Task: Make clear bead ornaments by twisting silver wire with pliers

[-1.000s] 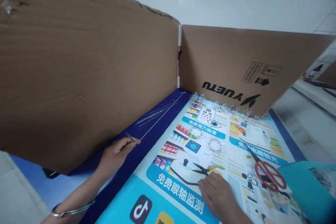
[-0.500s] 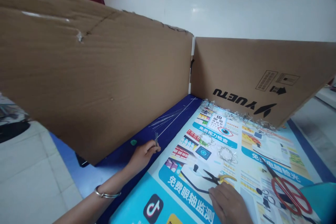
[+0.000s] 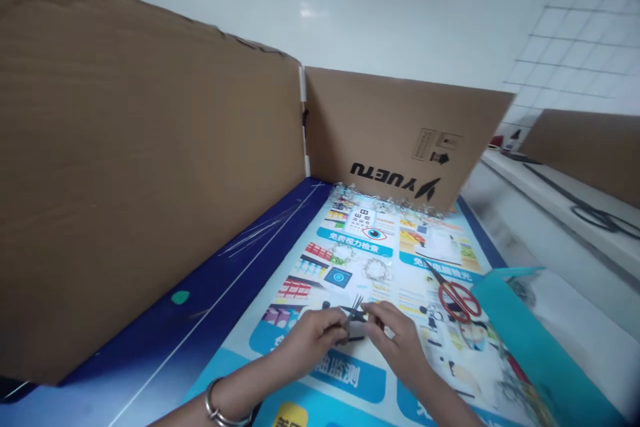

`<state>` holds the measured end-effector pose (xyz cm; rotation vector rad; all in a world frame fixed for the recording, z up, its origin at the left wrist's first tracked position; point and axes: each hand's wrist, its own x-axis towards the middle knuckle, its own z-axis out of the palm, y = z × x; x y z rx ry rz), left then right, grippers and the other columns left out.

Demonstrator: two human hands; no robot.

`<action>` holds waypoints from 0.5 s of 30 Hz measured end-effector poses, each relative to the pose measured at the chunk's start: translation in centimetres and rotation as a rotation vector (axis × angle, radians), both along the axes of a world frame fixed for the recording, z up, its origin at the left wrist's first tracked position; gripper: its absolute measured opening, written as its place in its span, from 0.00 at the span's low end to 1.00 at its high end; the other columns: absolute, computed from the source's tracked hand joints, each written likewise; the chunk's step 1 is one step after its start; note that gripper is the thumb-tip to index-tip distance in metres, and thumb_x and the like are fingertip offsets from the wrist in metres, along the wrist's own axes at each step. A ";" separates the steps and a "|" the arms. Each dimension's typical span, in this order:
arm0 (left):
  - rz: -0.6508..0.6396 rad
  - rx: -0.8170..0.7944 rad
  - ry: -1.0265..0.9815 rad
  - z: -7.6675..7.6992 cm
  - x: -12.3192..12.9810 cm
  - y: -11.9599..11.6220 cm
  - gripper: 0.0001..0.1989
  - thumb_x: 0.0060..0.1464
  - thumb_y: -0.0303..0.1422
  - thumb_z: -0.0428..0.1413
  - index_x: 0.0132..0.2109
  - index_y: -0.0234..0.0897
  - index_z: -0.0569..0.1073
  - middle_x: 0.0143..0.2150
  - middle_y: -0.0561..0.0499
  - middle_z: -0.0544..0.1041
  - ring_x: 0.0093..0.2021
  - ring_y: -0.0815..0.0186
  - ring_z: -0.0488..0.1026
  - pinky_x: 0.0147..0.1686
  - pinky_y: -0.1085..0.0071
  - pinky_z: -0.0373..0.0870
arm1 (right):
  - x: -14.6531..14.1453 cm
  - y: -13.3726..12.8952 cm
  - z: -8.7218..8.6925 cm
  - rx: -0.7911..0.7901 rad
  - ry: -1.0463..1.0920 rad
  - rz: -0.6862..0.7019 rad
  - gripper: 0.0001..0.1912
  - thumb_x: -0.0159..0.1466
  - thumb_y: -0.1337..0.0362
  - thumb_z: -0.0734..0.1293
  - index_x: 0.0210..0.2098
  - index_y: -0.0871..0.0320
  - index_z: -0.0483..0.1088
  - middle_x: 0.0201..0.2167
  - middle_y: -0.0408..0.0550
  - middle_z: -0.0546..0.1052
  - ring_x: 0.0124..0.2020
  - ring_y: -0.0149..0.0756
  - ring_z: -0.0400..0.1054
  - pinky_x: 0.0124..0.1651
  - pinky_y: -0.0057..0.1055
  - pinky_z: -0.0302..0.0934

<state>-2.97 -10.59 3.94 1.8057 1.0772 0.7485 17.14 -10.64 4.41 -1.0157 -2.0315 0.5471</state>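
My left hand, a silver bangle on its wrist, is at the lower middle of the head view, pinching some thin wire-like pieces that point up between the hands. Just right of it, my right hand is closed on the pliers, whose dark jaws reach toward the left fingertips. Fingers hide the handles. Beyond the hands, a clear beaded ring lies on the printed sheet. Red-handled scissors lie to the right, blades pointing up and left.
Cardboard walls stand at the left and the back. Clear beaded pieces line the sheet's far edge. A teal box is at the right, and a green bit lies on the blue surface at left.
The view has turned right. My left hand has moved from the blue strip to beside my right hand, over the sheet. The pliers are now raised between the hands, with the teal box more in view.
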 end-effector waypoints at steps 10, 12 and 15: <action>-0.120 0.038 -0.012 -2.6 2.4 -0.8 0.08 0.51 0.23 0.47 0.29 0.34 0.69 0.27 0.55 0.71 0.29 0.70 0.67 0.30 0.77 0.60 | -0.3 -1.6 1.5 -0.134 0.110 -0.020 0.07 0.62 0.64 0.62 0.30 0.56 0.71 0.28 0.44 0.73 0.33 0.31 0.67 0.37 0.26 0.60; -0.138 0.043 -0.023 -2.8 2.2 -0.9 0.08 0.52 0.24 0.48 0.30 0.34 0.70 0.28 0.54 0.72 0.30 0.70 0.67 0.32 0.76 0.61 | -0.5 -1.8 1.4 -0.136 0.118 -0.017 0.08 0.62 0.63 0.62 0.29 0.56 0.71 0.27 0.44 0.73 0.32 0.31 0.66 0.37 0.27 0.59; -0.163 0.030 -0.050 -2.9 1.8 -1.1 0.08 0.54 0.27 0.48 0.32 0.34 0.72 0.30 0.52 0.73 0.32 0.68 0.68 0.34 0.75 0.62 | -0.6 -2.0 1.2 -0.132 0.133 -0.022 0.09 0.62 0.62 0.62 0.28 0.56 0.71 0.28 0.44 0.73 0.32 0.32 0.66 0.38 0.28 0.59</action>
